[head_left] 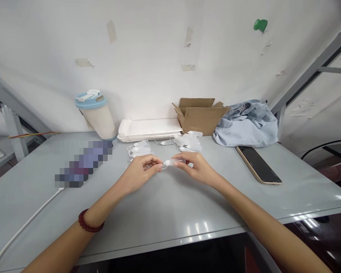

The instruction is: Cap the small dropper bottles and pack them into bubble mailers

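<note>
Between my two hands, above the table, is a small translucent plastic bottle (170,162) with a white narrow neck and a thin looped strap. My right hand (200,168) grips its body between thumb and fingers. At the other end, my left hand (139,172) pinches the tip, which the fingertips mostly hide. Just behind my left hand lies a group of similar small bottles (139,147). Another pile of bottles (189,141) sits beyond my right hand, in front of the carton.
Along the wall stand a blue-lidded cup (98,117), a white packet stack (152,129), an open cardboard box (201,119) and a light blue cloth bag (247,125). A phone (258,165) lies right; a pixelated object (85,165) and white cable (28,223) lie left on the grey table (165,220).
</note>
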`<state>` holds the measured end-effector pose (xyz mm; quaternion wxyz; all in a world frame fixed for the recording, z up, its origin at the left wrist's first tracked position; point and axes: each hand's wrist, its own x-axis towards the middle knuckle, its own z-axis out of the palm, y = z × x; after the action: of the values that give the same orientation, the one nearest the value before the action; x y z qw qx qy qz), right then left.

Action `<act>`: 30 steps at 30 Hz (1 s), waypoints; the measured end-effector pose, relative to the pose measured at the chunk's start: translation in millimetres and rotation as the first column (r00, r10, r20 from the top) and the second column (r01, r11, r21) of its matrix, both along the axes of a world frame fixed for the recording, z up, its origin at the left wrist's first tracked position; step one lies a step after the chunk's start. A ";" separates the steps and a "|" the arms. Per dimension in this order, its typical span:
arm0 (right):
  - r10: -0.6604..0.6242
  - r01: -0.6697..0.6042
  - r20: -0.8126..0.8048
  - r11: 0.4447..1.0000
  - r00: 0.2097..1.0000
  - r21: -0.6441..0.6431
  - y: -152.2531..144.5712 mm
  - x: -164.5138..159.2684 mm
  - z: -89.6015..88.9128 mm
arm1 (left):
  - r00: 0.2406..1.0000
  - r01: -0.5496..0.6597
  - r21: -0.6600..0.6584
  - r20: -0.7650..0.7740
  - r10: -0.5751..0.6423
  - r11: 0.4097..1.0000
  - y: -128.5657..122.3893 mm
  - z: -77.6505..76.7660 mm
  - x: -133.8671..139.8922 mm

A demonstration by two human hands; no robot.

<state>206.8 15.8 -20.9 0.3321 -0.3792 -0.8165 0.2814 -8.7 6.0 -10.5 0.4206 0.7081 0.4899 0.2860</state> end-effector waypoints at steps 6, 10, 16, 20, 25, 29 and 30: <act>-0.061 0.059 0.090 0.998 0.994 0.020 6.5 5.3 -4.8 | 0.993 -0.103 0.044 -0.051 0.105 0.994 10.2 9.4 -18.3; -0.170 0.148 0.182 0.980 0.969 0.132 15.7 15.3 -8.9 | 0.958 -0.270 0.034 -0.089 0.272 0.962 21.1 22.3 -47.2; -0.259 0.184 0.330 0.953 0.908 0.241 28.3 26.4 -15.9 | 0.947 -0.202 -0.035 -0.262 0.186 0.979 28.8 27.9 -77.1; -0.265 0.179 0.408 0.955 0.874 0.237 31.1 28.2 -19.8 | 0.949 -0.141 -0.108 -0.297 0.103 0.984 32.2 21.9 -78.0; -0.287 0.181 0.482 0.950 0.828 0.255 30.0 26.5 -18.8 | 0.945 -0.175 -0.164 -0.306 0.118 0.971 33.0 20.8 -72.4; -0.319 0.231 0.547 0.946 0.774 0.226 28.7 24.0 -14.8 | 0.914 -0.285 -0.108 -0.329 0.237 0.952 33.2 21.5 -69.7; -0.326 0.243 0.557 0.945 0.764 0.220 28.6 23.6 -13.9 | 0.897 -0.327 -0.062 -0.335 0.289 0.943 33.3 21.2 -69.1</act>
<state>230.3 44.4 -34.8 0.1278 -0.5436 -0.8285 0.0411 -77.8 39.3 10.8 0.3251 0.6328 0.6734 0.2009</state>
